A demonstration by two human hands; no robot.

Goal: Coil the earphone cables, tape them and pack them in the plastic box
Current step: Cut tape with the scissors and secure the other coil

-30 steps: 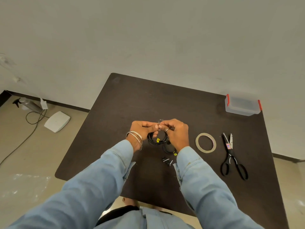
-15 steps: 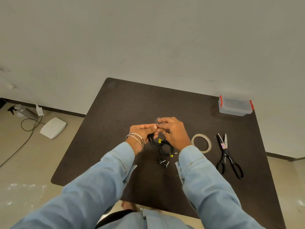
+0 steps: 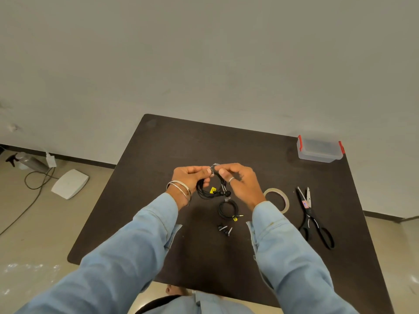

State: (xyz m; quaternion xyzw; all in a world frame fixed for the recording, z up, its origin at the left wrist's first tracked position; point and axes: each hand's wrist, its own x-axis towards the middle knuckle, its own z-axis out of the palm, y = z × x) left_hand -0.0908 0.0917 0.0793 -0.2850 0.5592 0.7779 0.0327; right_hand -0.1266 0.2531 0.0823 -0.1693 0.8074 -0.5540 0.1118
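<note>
Both hands hold a coiled black earphone cable [image 3: 209, 189] above the middle of the dark table [image 3: 226, 146]. My left hand [image 3: 191, 176] pinches the coil's top. My right hand [image 3: 238, 180] pinches a small piece of clear tape [image 3: 215, 165] at the same spot. A yellow tag shows on the held coil. A second coiled black earphone cable [image 3: 227, 208] lies on the table below the hands, its earbuds [image 3: 224, 230] beside it. The clear plastic box [image 3: 319, 149] with red clips sits shut at the far right corner.
A roll of clear tape [image 3: 277, 198] lies right of my right hand, and black scissors [image 3: 314, 219] lie further right. On the floor at the left are a white device [image 3: 70, 183], a cable and a spray bottle [image 3: 29, 160].
My hands have lifted the coil slightly and drawn a little apart at the fingertips, with the tape piece now showing between them. The view has shifted.
</note>
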